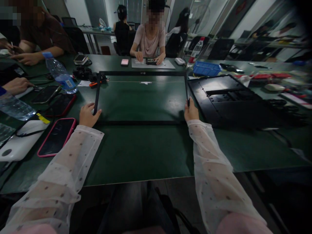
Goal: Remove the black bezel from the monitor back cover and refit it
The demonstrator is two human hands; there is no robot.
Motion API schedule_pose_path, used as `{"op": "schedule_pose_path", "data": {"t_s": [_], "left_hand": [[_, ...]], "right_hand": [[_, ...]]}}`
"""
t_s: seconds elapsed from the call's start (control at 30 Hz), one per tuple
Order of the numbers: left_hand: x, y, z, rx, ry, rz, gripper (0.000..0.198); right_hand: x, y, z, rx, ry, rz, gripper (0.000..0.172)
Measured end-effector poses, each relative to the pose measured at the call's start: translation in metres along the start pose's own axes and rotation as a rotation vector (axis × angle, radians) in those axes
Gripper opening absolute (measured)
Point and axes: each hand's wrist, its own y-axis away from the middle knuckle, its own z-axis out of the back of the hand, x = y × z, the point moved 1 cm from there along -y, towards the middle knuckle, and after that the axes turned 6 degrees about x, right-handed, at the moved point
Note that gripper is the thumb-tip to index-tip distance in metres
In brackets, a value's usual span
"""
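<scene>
A thin black rectangular frame [141, 123] with a small logo on its far bar is held over the green table [146, 156]. My left hand [89, 115] grips its left bar, thumb on the inner side. The right bar is in the closed fingers of my right hand [191, 110]. Through the opening of the frame the green tabletop shows, with a small white scrap [145, 83] on it. Just right of my right hand lies a large black panel [229, 97] with recesses in its surface.
At left are a pink-edged phone [57, 136], a white device [23, 139] and a water bottle [60, 74]. A blue basket [206, 69] and a red-labelled bottle [195, 52] stand at the far right. Across the table a person [149, 40] works over a mat [165, 64].
</scene>
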Motion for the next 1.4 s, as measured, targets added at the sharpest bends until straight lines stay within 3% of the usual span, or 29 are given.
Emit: {"op": "schedule_pose_path", "data": {"t_s": [0.2,0.63,0.93,1.17,1.27,1.4], "left_hand": [[0.008,0.0,-0.009,0.088,-0.106,0.031,0.048],[0.016,-0.001,-0.014,0.114,-0.1,0.041,0.045],[0.015,-0.001,-0.014,0.089,-0.091,0.029,0.046],[0.013,-0.001,-0.013,0.073,-0.102,0.003,0.044],[0.002,0.003,-0.006,0.018,-0.084,-0.026,0.046],[-0.018,0.01,0.011,-0.212,0.003,-0.061,0.052]], "right_hand": [[-0.001,-0.002,-0.007,0.133,0.216,-0.079,0.07],[-0.008,-0.006,-0.017,0.199,0.302,-0.037,0.056],[-0.016,-0.006,-0.008,0.057,0.323,-0.016,0.048],[-0.027,-0.004,-0.009,0.115,0.331,-0.017,0.042],[-0.02,-0.006,-0.012,0.073,0.269,0.024,0.046],[-0.007,-0.004,-0.01,-0.09,0.095,0.015,0.056]]}}
